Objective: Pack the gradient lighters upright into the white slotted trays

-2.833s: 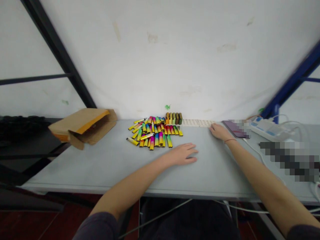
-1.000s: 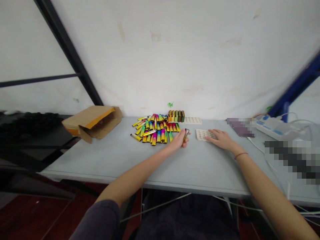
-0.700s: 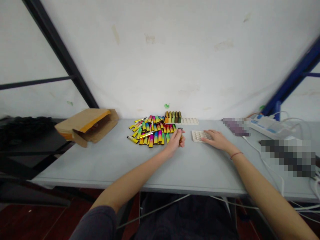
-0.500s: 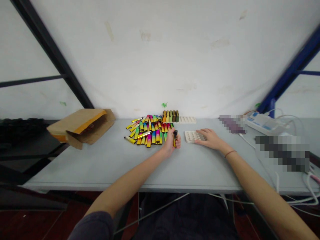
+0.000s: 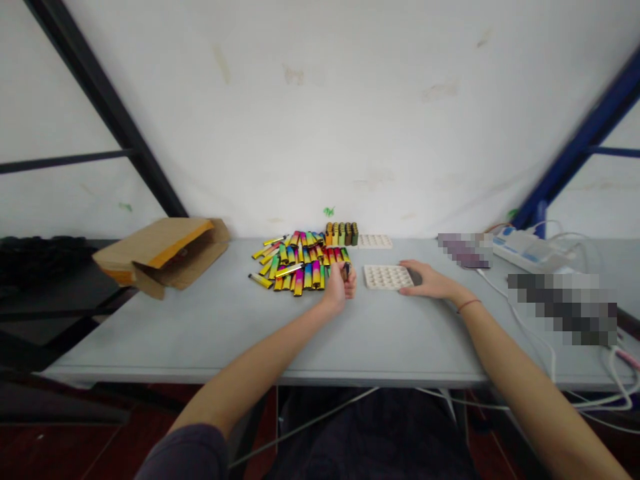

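My left hand [image 5: 341, 285] is closed around a lighter [image 5: 347, 269] with a dark top, just in front of a pile of shiny multicoloured lighters [image 5: 287, 272]. To its right, a white tray with rows of small holes [image 5: 384, 277] lies on the table. My right hand [image 5: 423, 280] rests at the tray's right edge, thumb and fingers spread around that end. Behind the pile, a block of lighters stands upright [image 5: 342, 235] in rows, and a second white tray [image 5: 376, 241] lies beside it against the wall.
An open brown cardboard box [image 5: 165, 253] lies at the left of the grey table [image 5: 210, 340]. At the right are a power strip [image 5: 530, 248] with plugs, white cables and blurred-out items. A wall rises behind the table.
My right hand has slid right, off the top of the near tray to its end, and the tray has shifted slightly left and nearer. My left hand has turned and moved slightly left with the lighter.
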Available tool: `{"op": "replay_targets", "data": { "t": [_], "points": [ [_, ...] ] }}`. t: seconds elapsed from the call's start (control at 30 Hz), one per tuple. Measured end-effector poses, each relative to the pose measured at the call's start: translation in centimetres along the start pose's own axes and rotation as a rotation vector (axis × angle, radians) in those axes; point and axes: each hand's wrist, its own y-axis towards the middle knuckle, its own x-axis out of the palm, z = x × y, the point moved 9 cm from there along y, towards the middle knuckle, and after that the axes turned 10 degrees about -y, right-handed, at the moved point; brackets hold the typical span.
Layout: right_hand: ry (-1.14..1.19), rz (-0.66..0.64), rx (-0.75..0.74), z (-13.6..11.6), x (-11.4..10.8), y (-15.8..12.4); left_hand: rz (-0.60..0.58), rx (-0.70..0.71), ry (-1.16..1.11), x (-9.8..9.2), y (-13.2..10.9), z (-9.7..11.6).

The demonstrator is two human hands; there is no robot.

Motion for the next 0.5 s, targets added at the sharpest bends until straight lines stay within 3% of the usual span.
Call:
{"op": "replay_targets", "data": {
  "t": [0.27, 0.5],
  "points": [
    [0.003, -0.024, -0.002, -0.45, 0.01, 0.02, 0.005, 0.043, -0.017, -0.13, 0.07, 0.2],
    [0.037, -0.106, 0.012, 0.48, 0.59, -0.11, 0.043, -0.009, 0.005, -0.01, -0.41, 0.22]
  ]
}}
